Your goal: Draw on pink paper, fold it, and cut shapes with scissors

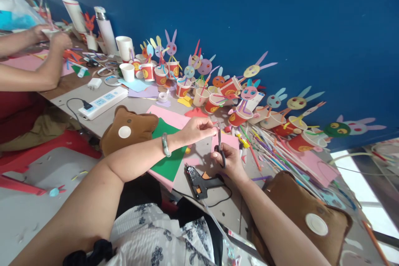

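In the head view my right hand [232,161] grips black-handled scissors [222,156], their blades pointing up and away from me. My left hand [199,129] is closed in a pinch right beside the blades; what lies between its fingertips is too small to make out. Below my hands a black hot glue gun [199,183] lies on the table, its nozzle towards the left. A green sheet [170,153] rests on pink paper [170,115] under my left forearm. Another pink sheet [232,140] sits just behind the scissors.
Red paper cups [239,117] with paper rabbit figures line the blue wall. Coloured pipe cleaners [274,153] spread on the right. Brown cushions [123,133] lie at both sides. A white power strip [104,102] is at the left. Beyond it, another person's hands [60,39] hold a cup.
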### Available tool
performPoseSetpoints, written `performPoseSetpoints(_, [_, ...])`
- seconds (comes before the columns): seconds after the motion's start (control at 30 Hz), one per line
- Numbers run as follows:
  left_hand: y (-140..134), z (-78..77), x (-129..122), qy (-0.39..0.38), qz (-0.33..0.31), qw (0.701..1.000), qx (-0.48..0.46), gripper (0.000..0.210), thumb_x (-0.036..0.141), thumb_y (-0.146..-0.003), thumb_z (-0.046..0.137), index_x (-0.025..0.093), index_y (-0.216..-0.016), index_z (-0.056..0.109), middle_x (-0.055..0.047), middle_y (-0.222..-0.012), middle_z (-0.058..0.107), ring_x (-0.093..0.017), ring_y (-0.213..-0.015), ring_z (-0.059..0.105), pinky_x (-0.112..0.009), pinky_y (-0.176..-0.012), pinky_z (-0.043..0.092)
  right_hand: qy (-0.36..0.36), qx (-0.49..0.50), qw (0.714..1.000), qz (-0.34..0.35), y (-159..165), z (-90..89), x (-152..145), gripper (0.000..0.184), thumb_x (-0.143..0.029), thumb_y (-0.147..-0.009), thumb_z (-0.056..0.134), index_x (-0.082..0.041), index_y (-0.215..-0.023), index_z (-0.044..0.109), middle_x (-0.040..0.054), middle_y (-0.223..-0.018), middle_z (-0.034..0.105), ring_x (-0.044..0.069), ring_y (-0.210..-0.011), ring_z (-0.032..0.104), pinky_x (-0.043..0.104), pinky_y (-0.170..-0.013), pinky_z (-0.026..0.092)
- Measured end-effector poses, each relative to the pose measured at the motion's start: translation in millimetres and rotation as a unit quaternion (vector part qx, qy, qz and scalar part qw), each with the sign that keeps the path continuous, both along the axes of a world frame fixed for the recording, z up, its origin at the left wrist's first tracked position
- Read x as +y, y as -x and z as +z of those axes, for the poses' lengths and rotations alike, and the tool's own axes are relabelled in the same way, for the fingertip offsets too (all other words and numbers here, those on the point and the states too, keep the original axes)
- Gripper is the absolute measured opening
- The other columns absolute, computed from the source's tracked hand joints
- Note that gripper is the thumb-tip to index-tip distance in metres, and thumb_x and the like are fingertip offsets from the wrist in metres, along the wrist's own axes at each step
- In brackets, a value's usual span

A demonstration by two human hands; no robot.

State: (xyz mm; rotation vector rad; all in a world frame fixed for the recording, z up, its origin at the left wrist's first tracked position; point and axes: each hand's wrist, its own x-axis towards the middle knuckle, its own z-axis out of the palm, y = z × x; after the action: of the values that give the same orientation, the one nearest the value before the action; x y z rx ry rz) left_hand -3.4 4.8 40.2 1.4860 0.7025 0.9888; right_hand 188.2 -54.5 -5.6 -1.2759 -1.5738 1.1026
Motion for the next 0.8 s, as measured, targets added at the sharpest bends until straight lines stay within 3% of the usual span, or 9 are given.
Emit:
performPoseSetpoints(0.27, [0.2, 0.5, 0.1, -0.009, 0.003, 1.000, 0.014, 0.024, 0.034, -0.081, 0.067, 0.014, -0.072, 0.059, 0.001, -0.065, 0.054, -0.008, -0.061, 0.046, -0.023, -0.058, 0.035, 0.005, -0.014, 1.000, 0.001, 0.8, 3.6, -0.7, 0.056, -0.069, -0.069, 0.074, -0.022, -0.062, 0.044, -0.0055, -0.052, 0.041, 0.010, -0.051, 0.031, 0.025, -0.047, 0.027])
performPoseSetpoints(0.53, [-0.3, -1.3, 1.3, -0.014, 0.003, 1.000, 0.003, 0.025, 0.034, -0.080, 0.067, 0.013, -0.070, 0.057, 0.002, -0.064, 0.054, -0.008, -0.061, 0.046, -0.022, -0.057, 0.035, 0.009, 0.003, 1.000, 0.000, -0.4, 3.7, -1.0, 0.051, -0.060, -0.070, 0.078, -0.021, -0.062, 0.046, -0.0063, -0.053, 0.040, 0.009, -0.051, 0.030, 0.025, -0.048, 0.026])
performPoseSetpoints(0.8, [0.4, 8.1, -4.3, 0.015, 0.001, 1.000, 0.007, 0.023, 0.033, -0.081, 0.067, 0.014, -0.071, 0.059, 0.002, -0.063, 0.054, -0.007, -0.059, 0.045, -0.022, -0.056, 0.035, 0.016, 0.003, 1.000, 0.002, 1.6, 4.6, -0.9, 0.055, -0.066, -0.067, 0.077, -0.022, -0.064, 0.045, -0.0052, -0.054, 0.043, 0.010, -0.052, 0.034, 0.025, -0.048, 0.029])
